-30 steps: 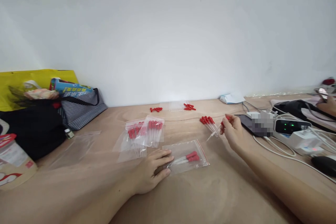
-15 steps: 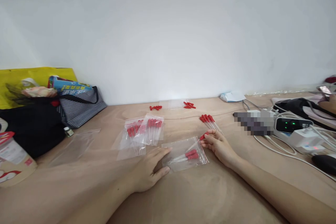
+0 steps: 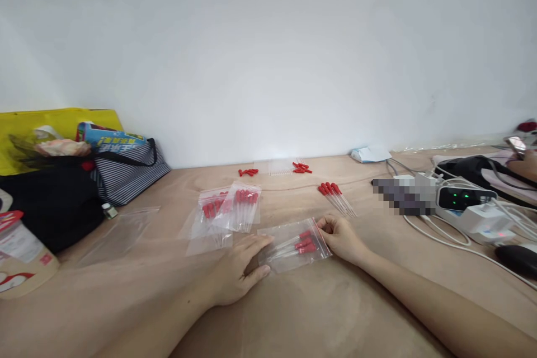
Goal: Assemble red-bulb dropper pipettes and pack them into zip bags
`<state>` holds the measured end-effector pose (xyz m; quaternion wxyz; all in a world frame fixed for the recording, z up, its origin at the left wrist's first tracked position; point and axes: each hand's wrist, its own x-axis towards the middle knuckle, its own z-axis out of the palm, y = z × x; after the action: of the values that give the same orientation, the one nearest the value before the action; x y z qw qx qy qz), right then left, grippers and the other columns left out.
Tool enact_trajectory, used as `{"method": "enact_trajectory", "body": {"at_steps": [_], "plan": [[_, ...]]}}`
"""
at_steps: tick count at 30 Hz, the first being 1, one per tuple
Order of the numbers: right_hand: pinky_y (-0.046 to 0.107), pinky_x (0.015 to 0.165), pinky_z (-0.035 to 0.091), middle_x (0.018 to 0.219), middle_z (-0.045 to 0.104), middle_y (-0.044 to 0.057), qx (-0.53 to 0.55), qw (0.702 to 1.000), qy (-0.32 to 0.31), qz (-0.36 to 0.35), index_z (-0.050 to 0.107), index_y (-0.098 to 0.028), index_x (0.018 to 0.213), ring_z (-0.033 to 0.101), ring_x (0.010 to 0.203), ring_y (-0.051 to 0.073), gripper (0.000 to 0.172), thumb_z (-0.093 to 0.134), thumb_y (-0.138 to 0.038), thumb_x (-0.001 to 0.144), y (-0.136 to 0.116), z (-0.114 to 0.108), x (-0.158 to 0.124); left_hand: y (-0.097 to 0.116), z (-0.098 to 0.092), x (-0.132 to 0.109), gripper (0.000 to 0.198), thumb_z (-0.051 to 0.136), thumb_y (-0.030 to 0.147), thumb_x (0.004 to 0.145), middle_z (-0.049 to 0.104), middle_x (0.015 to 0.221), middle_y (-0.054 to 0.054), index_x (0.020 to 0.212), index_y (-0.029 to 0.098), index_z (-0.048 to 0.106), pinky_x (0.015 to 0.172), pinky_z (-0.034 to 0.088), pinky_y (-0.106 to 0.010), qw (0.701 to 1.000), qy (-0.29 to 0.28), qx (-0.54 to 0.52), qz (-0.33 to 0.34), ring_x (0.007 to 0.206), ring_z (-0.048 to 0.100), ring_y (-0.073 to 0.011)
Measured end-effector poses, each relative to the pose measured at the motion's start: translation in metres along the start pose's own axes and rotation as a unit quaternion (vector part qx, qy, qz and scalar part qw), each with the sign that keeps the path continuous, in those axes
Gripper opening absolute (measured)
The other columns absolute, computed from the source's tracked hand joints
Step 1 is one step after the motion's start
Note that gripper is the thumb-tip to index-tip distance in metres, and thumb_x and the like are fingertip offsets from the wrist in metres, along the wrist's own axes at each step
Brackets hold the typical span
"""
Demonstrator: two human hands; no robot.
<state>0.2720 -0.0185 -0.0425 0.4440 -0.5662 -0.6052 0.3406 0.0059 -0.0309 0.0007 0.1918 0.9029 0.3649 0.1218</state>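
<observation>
A clear zip bag lies in front of me with three droppers inside, their red rubber bulbs toward the bag's right-hand mouth. My left hand rests at the bag's left end, thumb and fingers spread apart and touching its edge. At the mouth, my right hand is closed, its fingertips on the red-lined zip edge near the upper corner. Just beyond that hand lies a row of several loose droppers, bulbs pointing away from me.
Filled dropper bags overlap beyond my left hand; a flat bag lies farther left. Red bulbs and thin clear tubes lie by the wall. Bags and a tub stand left; cables and chargers lie right.
A third dropper, held by its bulb in my right hand before, is now inside the bag beside the other two. My right hand has moved slightly to the bag's edge. My left hand stays put.
</observation>
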Motion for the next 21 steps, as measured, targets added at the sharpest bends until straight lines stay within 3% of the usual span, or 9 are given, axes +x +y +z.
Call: {"method": "enact_trajectory", "body": {"at_steps": [2, 6, 10, 12, 15, 18, 21], "plan": [[0.020, 0.042, 0.033, 0.055, 0.050, -0.002, -0.036, 0.999, 0.004, -0.024, 0.054, -0.015, 0.053, 0.042, 0.046, 0.008, 0.026, 0.058, -0.037, 0.067, -0.003, -0.001, -0.001, 0.000, 0.000, 0.000, 0.046, 0.043, 0.035, 0.084, 0.040, 0.131, -0.003, 0.128, 0.026, 0.033, 0.099, 0.030, -0.041, 1.000, 0.002, -0.003, 0.001, 0.120, 0.035, -0.0222], [0.021, 0.053, 0.039, 0.064, 0.052, 0.001, -0.026, 0.995, -0.063, -0.073, 0.055, -0.016, 0.050, 0.048, 0.059, 0.011, 0.032, 0.052, -0.038, 0.072, -0.006, -0.004, -0.001, 0.001, 0.000, 0.000, 0.043, 0.042, 0.035, 0.084, 0.041, 0.131, -0.003, 0.126, 0.027, 0.037, 0.099, 0.030, -0.042, 1.000, 0.006, -0.007, 0.004, 0.119, 0.036, -0.0225], [0.023, 0.055, 0.039, 0.062, 0.052, 0.001, -0.003, 0.992, -0.103, -0.074, 0.050, -0.016, 0.044, 0.048, 0.057, 0.011, 0.034, 0.050, -0.036, 0.073, -0.004, -0.008, 0.002, 0.001, 0.000, 0.001, 0.038, 0.043, 0.034, 0.084, 0.043, 0.129, -0.004, 0.121, 0.025, 0.044, 0.099, 0.030, -0.041, 1.000, 0.009, -0.002, 0.019, 0.118, 0.038, -0.0217], [0.023, 0.050, 0.037, 0.057, 0.052, 0.000, -0.026, 0.996, -0.074, -0.050, 0.051, -0.017, 0.048, 0.046, 0.052, 0.011, 0.029, 0.050, -0.033, 0.072, -0.002, -0.014, 0.006, 0.001, 0.000, 0.002, 0.038, 0.043, 0.034, 0.084, 0.043, 0.129, -0.004, 0.120, 0.024, 0.045, 0.099, 0.030, -0.041, 1.000, 0.007, 0.002, 0.019, 0.119, 0.038, -0.0213], [0.025, 0.052, 0.037, 0.068, 0.058, 0.003, -0.160, 0.985, 0.039, -0.046, 0.058, -0.018, 0.065, 0.048, 0.054, 0.013, 0.014, 0.050, -0.028, 0.070, 0.001, -0.028, 0.018, 0.000, 0.000, 0.001, 0.038, 0.042, 0.035, 0.084, 0.042, 0.130, -0.004, 0.121, 0.025, 0.045, 0.100, 0.030, -0.041, 1.000, 0.003, 0.004, 0.015, 0.120, 0.036, -0.0210], [0.028, 0.056, 0.037, 0.084, 0.058, 0.006, -0.335, 0.933, 0.133, -0.022, 0.060, -0.019, 0.076, 0.053, 0.063, 0.016, 0.014, 0.049, -0.027, 0.071, 0.004, -0.042, 0.033, 0.000, 0.000, 0.001, 0.038, 0.042, 0.035, 0.084, 0.042, 0.130, -0.003, 0.121, 0.026, 0.044, 0.100, 0.029, -0.041, 1.000, 0.001, 0.001, 0.018, 0.120, 0.035, -0.0207], [0.029, 0.058, 0.037, 0.088, 0.057, 0.009, -0.418, 0.895, 0.152, 0.026, 0.060, -0.019, 0.082, 0.056, 0.070, 0.020, 0.022, 0.046, -0.035, 0.075, 0.005, -0.048, 0.049, 0.001, 0.000, 0.001, 0.038, 0.042, 0.035, 0.084, 0.042, 0.130, -0.003, 0.122, 0.025, 0.044, 0.101, 0.028, -0.041, 1.000, 0.002, 0.000, 0.019, 0.120, 0.036, -0.0204]]}}
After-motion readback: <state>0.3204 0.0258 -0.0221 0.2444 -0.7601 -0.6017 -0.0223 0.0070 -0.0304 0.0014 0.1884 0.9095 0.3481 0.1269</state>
